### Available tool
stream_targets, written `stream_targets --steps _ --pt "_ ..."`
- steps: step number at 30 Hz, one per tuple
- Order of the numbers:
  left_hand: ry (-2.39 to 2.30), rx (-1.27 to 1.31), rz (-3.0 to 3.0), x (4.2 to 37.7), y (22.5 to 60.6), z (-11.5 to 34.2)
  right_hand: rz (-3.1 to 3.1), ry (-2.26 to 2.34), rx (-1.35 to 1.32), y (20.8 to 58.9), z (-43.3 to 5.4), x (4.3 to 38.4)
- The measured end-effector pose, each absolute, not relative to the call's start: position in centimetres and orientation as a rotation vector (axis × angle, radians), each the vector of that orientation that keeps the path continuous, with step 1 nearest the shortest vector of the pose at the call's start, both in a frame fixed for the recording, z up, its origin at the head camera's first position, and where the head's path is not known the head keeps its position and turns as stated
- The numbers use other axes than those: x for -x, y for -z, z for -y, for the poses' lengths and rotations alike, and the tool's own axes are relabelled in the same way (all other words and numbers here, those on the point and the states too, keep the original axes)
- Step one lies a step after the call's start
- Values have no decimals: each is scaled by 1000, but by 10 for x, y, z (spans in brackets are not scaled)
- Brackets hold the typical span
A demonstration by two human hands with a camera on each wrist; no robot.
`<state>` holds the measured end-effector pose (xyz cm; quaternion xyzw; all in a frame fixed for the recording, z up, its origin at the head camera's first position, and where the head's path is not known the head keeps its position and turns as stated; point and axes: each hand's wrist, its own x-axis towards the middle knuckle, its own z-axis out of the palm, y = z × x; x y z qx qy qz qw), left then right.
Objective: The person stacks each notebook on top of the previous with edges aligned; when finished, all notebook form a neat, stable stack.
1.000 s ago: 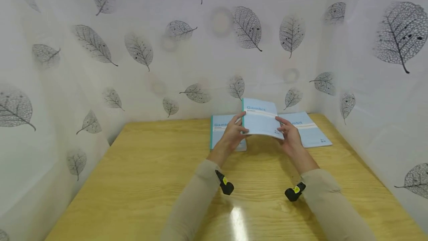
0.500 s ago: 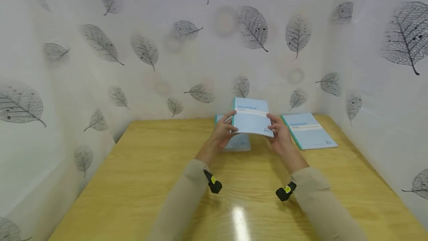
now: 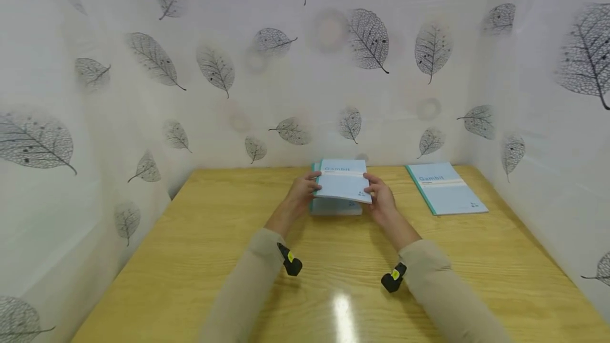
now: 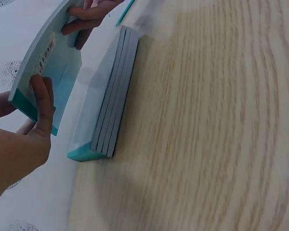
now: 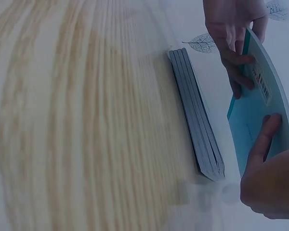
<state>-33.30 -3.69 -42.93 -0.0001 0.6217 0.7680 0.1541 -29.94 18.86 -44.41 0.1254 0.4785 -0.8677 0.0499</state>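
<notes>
A light blue notebook [image 3: 344,180] with a teal spine and "Gambit" on its cover is held up level by both hands. My left hand [image 3: 301,193] grips its spine edge, and my right hand [image 3: 381,200] grips the opposite edge. In the left wrist view its underside [image 4: 62,72] shows a barcode, with fingertips spread beneath it. Directly below lies a neat stack of several matching notebooks [image 4: 115,96], apart from the held one in both wrist views. In the head view the held notebook hides most of that stack [image 3: 335,207].
Another notebook [image 3: 447,188] lies at the right back of the wooden table [image 3: 229,237], its spine to the left. A leaf-patterned curtain [image 3: 257,83] hangs behind the table and along both sides.
Both hands have carried the notebook left and down, away from the right-hand notebook and over the stack. The grip is kept. The head view has shifted slightly.
</notes>
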Motion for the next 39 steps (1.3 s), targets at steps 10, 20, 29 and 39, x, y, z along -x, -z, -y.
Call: stream_targets --steps 10,20,29,39 --pt "-2175 -30 -1818 332 440 48 -1616 2611 -426 448 -173 297" --pt "-2112 61 -1882 330 445 54 -1771 2537 -562 451 -165 296" --pt "-2047 111 -2017 328 449 55 -1888 2448 -558 450 -169 296" --pt "-1972 57 -2164 325 449 54 -1952 2413 -460 448 -174 296"
